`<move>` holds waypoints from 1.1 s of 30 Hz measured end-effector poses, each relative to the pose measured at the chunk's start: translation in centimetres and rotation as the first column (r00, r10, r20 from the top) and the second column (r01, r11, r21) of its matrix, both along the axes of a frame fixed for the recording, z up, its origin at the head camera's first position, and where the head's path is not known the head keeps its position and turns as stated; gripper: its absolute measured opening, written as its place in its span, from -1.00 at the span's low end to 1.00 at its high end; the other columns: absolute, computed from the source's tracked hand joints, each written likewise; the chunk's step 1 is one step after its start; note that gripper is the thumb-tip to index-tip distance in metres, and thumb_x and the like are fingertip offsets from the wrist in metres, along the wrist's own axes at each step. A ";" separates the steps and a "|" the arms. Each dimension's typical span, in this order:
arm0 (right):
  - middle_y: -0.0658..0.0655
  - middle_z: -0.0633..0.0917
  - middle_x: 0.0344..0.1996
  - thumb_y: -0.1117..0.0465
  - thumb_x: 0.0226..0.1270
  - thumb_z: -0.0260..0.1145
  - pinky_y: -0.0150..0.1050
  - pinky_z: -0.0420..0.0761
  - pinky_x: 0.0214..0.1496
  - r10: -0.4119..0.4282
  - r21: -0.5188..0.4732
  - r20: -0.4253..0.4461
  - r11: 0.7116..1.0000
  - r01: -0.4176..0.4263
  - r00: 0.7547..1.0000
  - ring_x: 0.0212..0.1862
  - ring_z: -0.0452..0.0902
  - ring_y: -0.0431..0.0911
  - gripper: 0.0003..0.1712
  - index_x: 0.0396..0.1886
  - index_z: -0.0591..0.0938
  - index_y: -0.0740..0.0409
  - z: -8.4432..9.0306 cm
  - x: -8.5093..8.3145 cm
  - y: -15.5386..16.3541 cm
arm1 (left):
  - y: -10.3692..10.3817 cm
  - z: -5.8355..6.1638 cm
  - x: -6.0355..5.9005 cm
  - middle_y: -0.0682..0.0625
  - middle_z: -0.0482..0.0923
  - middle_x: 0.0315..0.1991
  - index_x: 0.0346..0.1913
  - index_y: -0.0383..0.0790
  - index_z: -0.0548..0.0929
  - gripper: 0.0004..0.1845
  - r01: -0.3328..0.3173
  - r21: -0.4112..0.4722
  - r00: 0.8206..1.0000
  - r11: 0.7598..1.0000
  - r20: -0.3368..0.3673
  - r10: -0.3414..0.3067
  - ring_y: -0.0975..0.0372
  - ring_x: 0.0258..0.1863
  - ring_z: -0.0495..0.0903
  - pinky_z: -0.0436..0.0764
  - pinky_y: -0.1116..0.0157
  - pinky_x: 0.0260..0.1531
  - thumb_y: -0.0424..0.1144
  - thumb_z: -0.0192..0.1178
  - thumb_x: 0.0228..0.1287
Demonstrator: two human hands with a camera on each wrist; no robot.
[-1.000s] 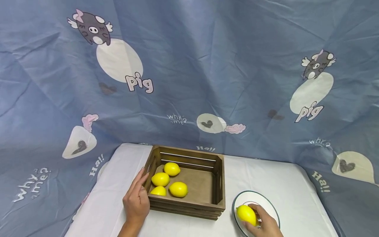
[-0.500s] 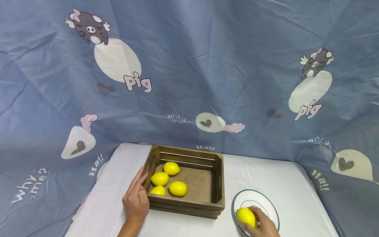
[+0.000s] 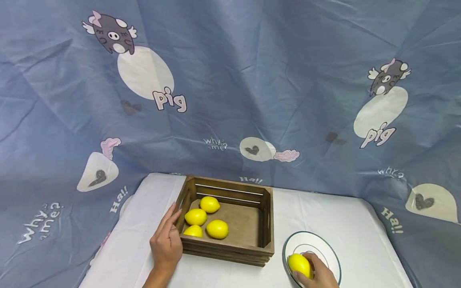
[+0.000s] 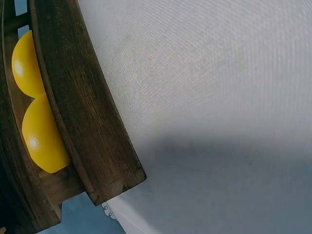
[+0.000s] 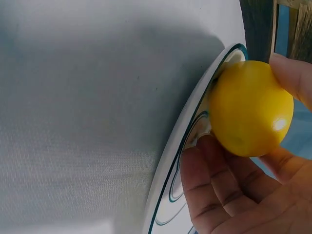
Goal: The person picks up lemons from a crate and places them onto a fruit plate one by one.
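My right hand (image 3: 317,276) grips a yellow lemon (image 3: 299,265) on the near left part of a white plate with a dark rim (image 3: 329,250). In the right wrist view the fingers (image 5: 214,180) and thumb curl round the lemon (image 5: 248,109), which touches the plate (image 5: 180,161). My left hand (image 3: 166,240) rests with straight fingers against the left side of a brown wooden crate (image 3: 264,224). Several lemons (image 3: 206,218) lie in the crate's left half. The left wrist view shows the crate's slat (image 4: 83,112) and two lemons (image 4: 39,136) behind it; the hand itself is out of that frame.
A white cloth (image 3: 324,212) covers the table, with bare cloth on the right and behind the plate. A blue printed sheet (image 3: 230,88) hangs behind and around the table. The crate stands just left of the plate.
My right hand has lowered the lemon slightly toward the plate's near left edge. The left hand and the crate have stayed put.
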State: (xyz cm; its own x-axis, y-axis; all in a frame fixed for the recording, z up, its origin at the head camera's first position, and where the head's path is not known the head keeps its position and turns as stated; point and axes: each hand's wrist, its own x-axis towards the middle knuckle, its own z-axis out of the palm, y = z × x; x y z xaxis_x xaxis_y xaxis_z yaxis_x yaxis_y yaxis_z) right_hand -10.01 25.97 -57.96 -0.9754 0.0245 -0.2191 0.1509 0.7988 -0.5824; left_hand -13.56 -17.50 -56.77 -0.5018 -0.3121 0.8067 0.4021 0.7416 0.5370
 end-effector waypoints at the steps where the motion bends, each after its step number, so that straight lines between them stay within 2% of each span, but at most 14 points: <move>1: 0.06 0.69 -0.19 0.02 0.04 0.67 0.04 0.68 -0.07 0.000 0.003 -0.001 1.000 0.000 1.000 -0.21 0.58 -0.08 -0.18 0.18 0.55 0.40 0.0 0.0 0.0 | 0.0 0.1 0.0 -0.19 0.69 0.20 0.02 -0.39 0.78 -0.49 0.005 0.001 1.000 1.000 -0.001 -0.005 0.03 0.17 0.68 0.24 0.39 -0.67 -0.49 -0.17 0.23; 5: 0.06 0.68 -0.17 0.00 0.03 0.67 0.02 0.65 -0.05 0.013 0.031 -0.012 0.999 -0.013 1.000 -0.21 0.54 -0.10 -0.15 0.20 0.55 0.40 -0.1 0.1 0.2 | 0.0 0.2 -0.1 -0.20 0.69 0.19 0.03 -0.39 0.78 -0.49 0.013 0.003 1.000 1.000 -0.002 -0.013 0.02 0.17 0.68 0.20 0.40 -0.67 -0.50 -0.17 0.24; 9: 0.08 0.66 -0.15 -0.04 0.03 0.67 0.03 0.65 -0.03 0.028 0.053 -0.015 0.998 -0.028 0.999 -0.19 0.53 -0.08 -0.12 0.22 0.56 0.41 0.0 0.1 0.4 | 0.0 0.2 -0.1 -0.18 0.69 0.21 0.02 -0.39 0.78 -0.49 0.010 -0.002 1.000 1.000 0.003 -0.010 0.01 0.18 0.67 0.27 0.36 -0.64 -0.50 -0.17 0.23; 17: 0.16 0.64 -0.09 -0.07 0.00 0.68 0.12 0.66 0.04 0.047 0.043 -0.013 0.998 -0.046 0.999 -0.11 0.58 -0.01 -0.08 0.23 0.55 0.41 0.1 -0.1 0.6 | -0.1 0.0 0.0 -0.19 0.69 0.20 0.03 -0.38 0.78 -0.48 0.005 -0.007 1.000 1.000 0.017 -0.005 0.05 0.20 0.66 0.31 0.37 -0.59 -0.51 -0.16 0.21; 20: 0.20 0.65 -0.06 -0.10 0.01 0.67 0.15 0.67 0.05 0.048 0.045 0.002 0.998 -0.048 0.999 -0.08 0.61 0.04 -0.05 0.25 0.54 0.41 0.2 -0.1 0.7 | -0.1 -0.2 0.0 -0.17 0.69 0.21 0.04 -0.37 0.79 -0.48 0.005 -0.006 1.000 1.000 0.018 -0.005 0.05 0.20 0.66 0.40 0.43 -0.48 -0.51 -0.15 0.19; 22: 0.23 0.65 -0.02 -0.12 0.01 0.67 0.18 0.67 0.06 0.042 0.045 0.017 0.998 -0.042 0.999 -0.06 0.63 0.07 -0.03 0.26 0.52 0.42 0.3 -0.1 0.8 | -0.1 -0.2 0.0 -0.16 0.68 0.22 0.04 -0.36 0.79 -0.47 0.004 -0.004 1.000 1.000 0.019 -0.004 0.05 0.20 0.66 0.49 0.48 -0.28 -0.51 -0.15 0.19; 25: 0.26 0.64 0.00 -0.17 0.03 0.65 0.20 0.67 0.04 0.042 0.056 0.028 0.997 -0.044 0.999 -0.05 0.63 0.10 0.02 0.29 0.49 0.43 0.5 -0.1 1.0 | -0.1 -0.3 0.0 -0.15 0.68 0.23 0.05 -0.36 0.79 -0.47 0.004 0.002 1.000 1.000 0.023 -0.004 0.06 0.21 0.66 0.46 0.58 -0.03 -0.52 -0.15 0.19; 27: 0.27 0.63 0.02 -0.18 0.05 0.64 0.22 0.67 0.03 0.047 0.061 0.023 0.997 -0.049 0.999 -0.04 0.63 0.11 0.02 0.30 0.49 0.43 0.7 -0.1 1.0 | -0.1 -0.3 0.0 -0.15 0.68 0.23 0.05 -0.36 0.78 -0.47 0.003 0.005 1.000 1.000 0.025 -0.003 0.06 0.21 0.65 0.42 0.61 0.05 -0.52 -0.16 0.20; 29: 0.29 0.63 0.05 -0.19 0.06 0.63 0.24 0.67 0.03 0.059 0.073 0.013 0.996 -0.059 0.998 -0.02 0.64 0.13 0.02 0.31 0.49 0.42 0.9 0.0 1.1 | -0.1 -0.3 0.0 -0.14 0.68 0.23 0.04 -0.36 0.79 -0.47 0.000 0.003 1.000 1.000 0.029 0.000 0.07 0.21 0.65 0.44 0.59 0.00 -0.51 -0.16 0.20; 33: 0.33 0.63 0.11 -0.16 0.06 0.64 0.22 0.67 0.04 0.072 0.096 -0.021 0.993 -0.070 0.997 0.04 0.64 0.18 -0.02 0.31 0.51 0.38 1.3 0.1 1.1 | -0.1 -0.1 0.0 -0.15 0.69 0.22 0.01 -0.36 0.79 -0.49 0.000 -0.001 1.000 1.000 0.021 0.000 0.06 0.20 0.67 0.41 0.50 -0.43 -0.51 -0.16 0.21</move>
State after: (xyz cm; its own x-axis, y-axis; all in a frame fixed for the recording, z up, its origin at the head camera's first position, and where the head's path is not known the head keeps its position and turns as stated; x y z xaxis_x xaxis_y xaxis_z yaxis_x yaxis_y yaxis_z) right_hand -9.88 27.11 -56.65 -0.9804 -0.0255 -0.1954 0.0785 0.8589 -0.5061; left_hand -13.58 -17.56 -56.92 -0.5185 -0.3114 0.7964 0.3906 0.7422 0.5445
